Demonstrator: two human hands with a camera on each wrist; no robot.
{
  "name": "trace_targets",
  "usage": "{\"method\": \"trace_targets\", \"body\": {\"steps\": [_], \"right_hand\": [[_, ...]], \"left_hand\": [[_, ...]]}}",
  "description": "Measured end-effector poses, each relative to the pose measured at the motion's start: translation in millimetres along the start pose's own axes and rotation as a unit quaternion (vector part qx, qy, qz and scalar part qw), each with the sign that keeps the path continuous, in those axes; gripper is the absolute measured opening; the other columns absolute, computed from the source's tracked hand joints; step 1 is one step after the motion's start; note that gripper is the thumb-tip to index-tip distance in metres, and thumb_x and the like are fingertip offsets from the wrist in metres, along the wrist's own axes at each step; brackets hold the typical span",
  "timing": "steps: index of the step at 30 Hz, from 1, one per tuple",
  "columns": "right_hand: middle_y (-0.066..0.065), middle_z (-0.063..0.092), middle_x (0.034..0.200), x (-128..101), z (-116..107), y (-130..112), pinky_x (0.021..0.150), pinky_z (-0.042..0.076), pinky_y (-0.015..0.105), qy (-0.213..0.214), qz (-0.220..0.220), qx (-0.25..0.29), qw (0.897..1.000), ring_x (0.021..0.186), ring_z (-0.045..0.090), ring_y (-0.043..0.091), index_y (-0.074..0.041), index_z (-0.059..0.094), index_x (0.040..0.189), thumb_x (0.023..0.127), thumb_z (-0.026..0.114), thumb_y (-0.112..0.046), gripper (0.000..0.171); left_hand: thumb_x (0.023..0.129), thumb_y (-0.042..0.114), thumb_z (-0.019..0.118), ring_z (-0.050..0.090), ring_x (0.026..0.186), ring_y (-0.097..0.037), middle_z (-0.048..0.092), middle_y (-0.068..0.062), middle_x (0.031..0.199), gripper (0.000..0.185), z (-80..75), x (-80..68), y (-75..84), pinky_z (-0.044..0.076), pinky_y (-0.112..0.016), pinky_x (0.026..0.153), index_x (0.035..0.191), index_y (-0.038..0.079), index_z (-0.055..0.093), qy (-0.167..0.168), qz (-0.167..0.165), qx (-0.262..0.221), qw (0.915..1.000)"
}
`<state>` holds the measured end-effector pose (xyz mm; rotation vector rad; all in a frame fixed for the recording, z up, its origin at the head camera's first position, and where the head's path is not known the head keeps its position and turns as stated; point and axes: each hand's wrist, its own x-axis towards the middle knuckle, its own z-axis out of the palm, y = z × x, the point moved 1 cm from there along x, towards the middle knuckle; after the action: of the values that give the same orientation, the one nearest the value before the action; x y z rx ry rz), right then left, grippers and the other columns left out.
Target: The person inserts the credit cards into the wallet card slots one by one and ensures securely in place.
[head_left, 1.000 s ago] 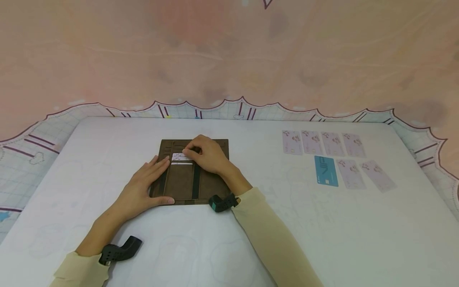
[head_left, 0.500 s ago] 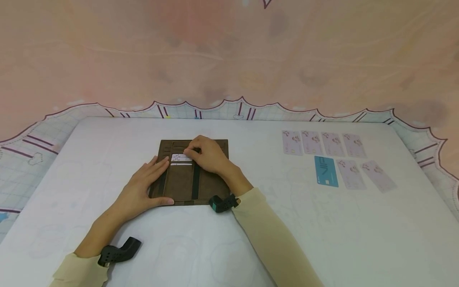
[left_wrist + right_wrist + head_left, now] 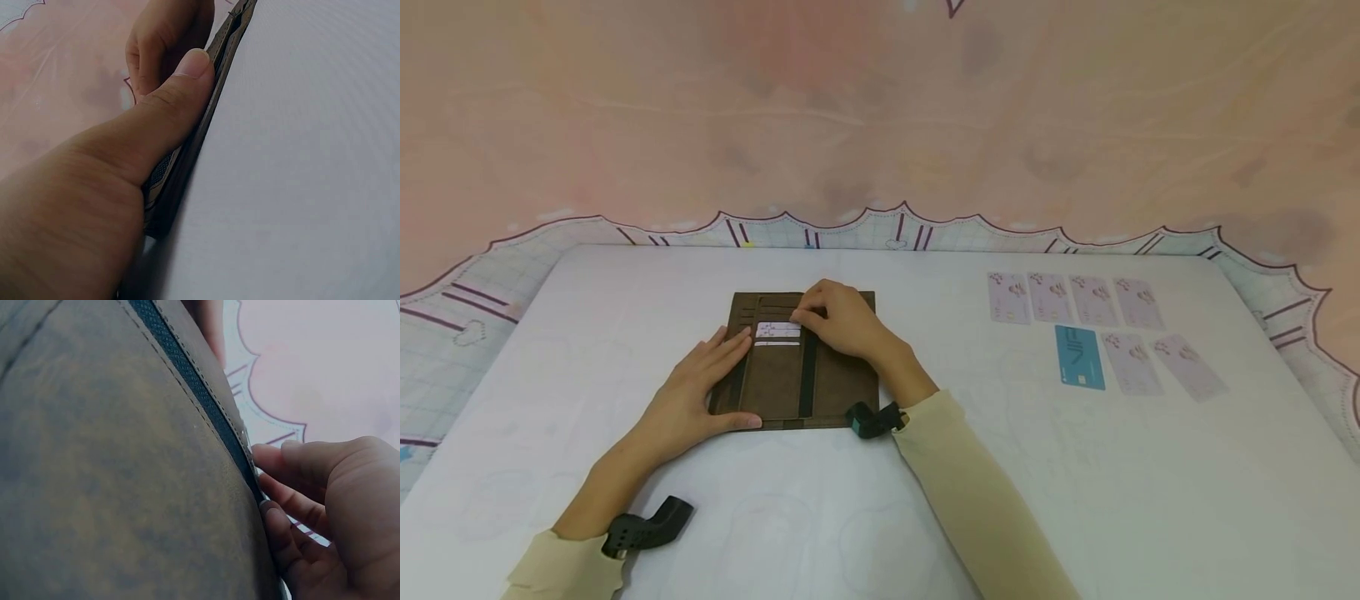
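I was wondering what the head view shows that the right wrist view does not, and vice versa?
Only the head view shows the blue rectangular VIP card and six loose, pale purple rectangular cards. Only the right wrist view clearly shows the dark dashed stitching. Both show the brown leather-look wallet, its dark fabric strip and the right hand.

Wallet (image 3: 778,375) of matt, leather-like material
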<state>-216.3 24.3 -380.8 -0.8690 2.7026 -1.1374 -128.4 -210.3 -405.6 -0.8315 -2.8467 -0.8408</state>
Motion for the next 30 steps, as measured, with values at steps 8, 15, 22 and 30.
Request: {"method": "trace_targets", "body": {"steps": [8,15,22,30], "right_hand": [[0.003,0.061,0.113,0.1,0.2,0.8,0.097,0.041,0.027,0.0,-0.001,-0.001,1.0,0.109,0.054,0.016,-0.01,0.074,0.101,0.097,0.057,-0.024,0.022],[0.002,0.065,0.107,0.4,-8.3,-4.1,0.092,0.044,0.025,0.005,0.006,-0.007,1.0,0.103,0.057,0.014,-0.01,0.073,0.104,0.097,0.057,-0.023,0.021],[0.004,0.066,0.103,-10.3,-41.8,6.2,0.081,0.048,0.027,0.032,0.006,-0.033,0.999,0.094,0.059,0.015,-0.007,0.07,0.111,0.097,0.057,-0.017,0.021],[0.006,0.067,0.107,-39.0,-89.8,42.0,0.078,0.051,0.032,0.123,0.021,-0.007,0.992,0.092,0.059,0.018,-0.004,0.07,0.11,0.095,0.061,-0.017,0.022]], "left_hand": [[0.069,0.039,0.084,0.013,0.143,-0.036,0.029,-0.013,0.153,0.1,-1.0,0.2,0.8,0.011,-0.056,0.113,0.15,0.009,0.032,0.0,0.0,-0.002,1.0],[0.07,0.04,0.083,0.014,0.143,-0.035,0.03,-0.013,0.153,0.099,-0.5,-1.6,0.2,0.01,-0.053,0.114,0.149,0.009,0.033,0.006,0.008,-0.006,0.9999],[0.069,0.041,0.083,0.013,0.143,-0.035,0.03,-0.013,0.153,0.1,-0.9,-3.1,-0.3,0.012,-0.059,0.112,0.149,0.009,0.033,0.008,0.004,-0.007,0.9999],[0.069,0.041,0.084,0.013,0.143,-0.035,0.03,-0.013,0.153,0.101,1.9,-2.2,-1.1,0.011,-0.055,0.114,0.15,0.009,0.033,0.009,0.006,-0.006,0.9999]]}}
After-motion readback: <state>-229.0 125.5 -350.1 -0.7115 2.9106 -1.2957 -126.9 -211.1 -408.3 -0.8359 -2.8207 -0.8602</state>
